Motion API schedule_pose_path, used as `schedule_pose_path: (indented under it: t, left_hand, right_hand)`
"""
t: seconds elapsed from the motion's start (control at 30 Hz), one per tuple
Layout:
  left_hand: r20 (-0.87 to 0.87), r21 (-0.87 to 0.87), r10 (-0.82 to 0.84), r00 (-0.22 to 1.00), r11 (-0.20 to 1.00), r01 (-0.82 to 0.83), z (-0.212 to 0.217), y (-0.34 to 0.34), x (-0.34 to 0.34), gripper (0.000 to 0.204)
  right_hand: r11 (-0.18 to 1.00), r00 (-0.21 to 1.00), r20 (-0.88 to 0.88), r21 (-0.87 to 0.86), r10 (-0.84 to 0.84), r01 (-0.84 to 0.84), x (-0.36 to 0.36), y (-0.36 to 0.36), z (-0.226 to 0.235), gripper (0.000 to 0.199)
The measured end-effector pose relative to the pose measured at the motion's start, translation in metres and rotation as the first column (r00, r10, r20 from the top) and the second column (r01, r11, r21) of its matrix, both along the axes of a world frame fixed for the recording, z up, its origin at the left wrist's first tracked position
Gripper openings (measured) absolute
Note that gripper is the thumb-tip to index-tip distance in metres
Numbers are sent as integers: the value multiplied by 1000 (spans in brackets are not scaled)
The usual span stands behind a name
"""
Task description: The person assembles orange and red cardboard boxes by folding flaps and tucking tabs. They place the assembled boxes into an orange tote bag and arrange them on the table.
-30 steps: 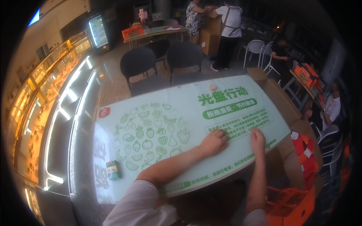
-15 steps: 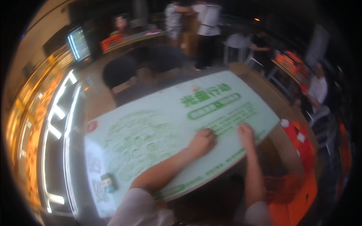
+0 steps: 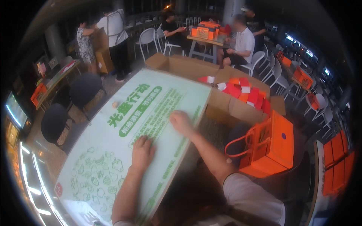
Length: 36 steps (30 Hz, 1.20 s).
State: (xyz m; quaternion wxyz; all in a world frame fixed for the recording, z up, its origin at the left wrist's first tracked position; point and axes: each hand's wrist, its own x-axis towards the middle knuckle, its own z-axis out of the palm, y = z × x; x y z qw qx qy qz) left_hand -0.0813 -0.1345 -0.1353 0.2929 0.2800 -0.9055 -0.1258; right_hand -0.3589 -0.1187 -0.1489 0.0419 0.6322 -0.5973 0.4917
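Observation:
My left hand [image 3: 143, 153] rests palm down on the green-and-white tabletop [image 3: 162, 113], its fingers curled in, thumb toward my right hand. Farther along and to the right, my right hand [image 3: 181, 122] lies on the same surface with its fingers bent in a loose curl. No object shows in either hand; the undersides of both are hidden. The tabletop carries green printing and fruit drawings. A small beige lump [image 3: 115, 104] sits near its far left edge.
Past the right end stands an open cardboard box [image 3: 233, 107] with red and white packets [image 3: 245, 90]. An orange bag [image 3: 277, 147] with handles is at my right. Dark chairs [image 3: 85, 90] line the far left side. Several people stand or sit beyond, near white chairs [image 3: 147, 39].
My view has swung to the right, bringing the box and orange bag further in. Both hands stay on the tabletop. The small green item at the near left has left view.

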Motion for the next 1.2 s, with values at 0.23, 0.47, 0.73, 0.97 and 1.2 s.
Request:
schedule_pose_path:
  t: [0.23,0.47,0.73,0.97,1.2]
  left_hand:
    - [23,-13,28,999,1000,-28,2,2,8,35]
    - [-16,-3,32,999,999,-32,5,3,6,34]
    - [17,10,41,999,999,-41,1,0,1,36]
    - [44,4,31,999,1000,-31,2,1,3,36]
    - [40,5,17,999,1000,-17,3,0,5,36]
  right_hand:
    - [1000,1000,28,-1,-7,7,10,-2,4,13]
    - [1000,1000,30,13,-2,2,8,-2,4,14]
    - [993,999,22,115,-26,23,7,-1,4,15]
    - [999,998,43,15,-35,35,10,0,3,18]
    - [998,997,32,-19,-66,67,13,-1,3,18]
